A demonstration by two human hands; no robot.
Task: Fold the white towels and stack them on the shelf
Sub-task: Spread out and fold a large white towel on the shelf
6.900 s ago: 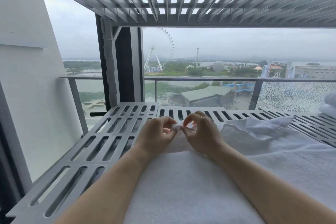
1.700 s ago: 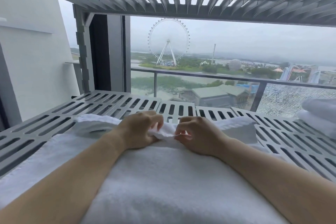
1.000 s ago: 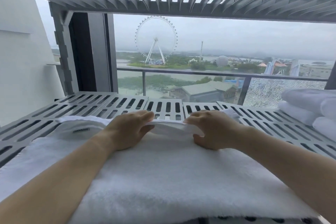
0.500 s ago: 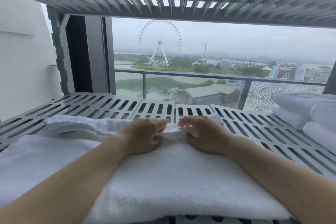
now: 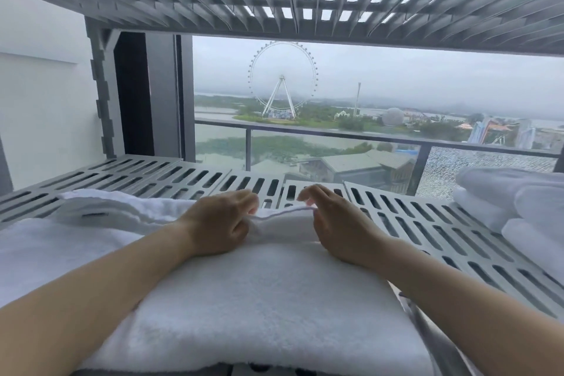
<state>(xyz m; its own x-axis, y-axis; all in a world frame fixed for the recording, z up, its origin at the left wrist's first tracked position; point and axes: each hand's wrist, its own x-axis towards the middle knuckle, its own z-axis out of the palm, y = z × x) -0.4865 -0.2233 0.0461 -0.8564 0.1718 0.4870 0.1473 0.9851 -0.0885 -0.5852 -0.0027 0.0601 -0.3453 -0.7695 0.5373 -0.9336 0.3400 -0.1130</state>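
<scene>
Right hand looser, towel beneath it

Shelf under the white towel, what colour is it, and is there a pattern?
Light grey shelf, perforated with rows of oblong slots; the head view shows it best.

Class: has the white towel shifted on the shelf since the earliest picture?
Yes, leftward. The towel now covers near-left slots of the shelf, bare before.

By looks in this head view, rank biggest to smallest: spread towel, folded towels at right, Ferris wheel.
1. Spread towel, nearest the camera.
2. Folded towels, cut off by the frame edge.
3. Ferris wheel: small only through distance.
</scene>
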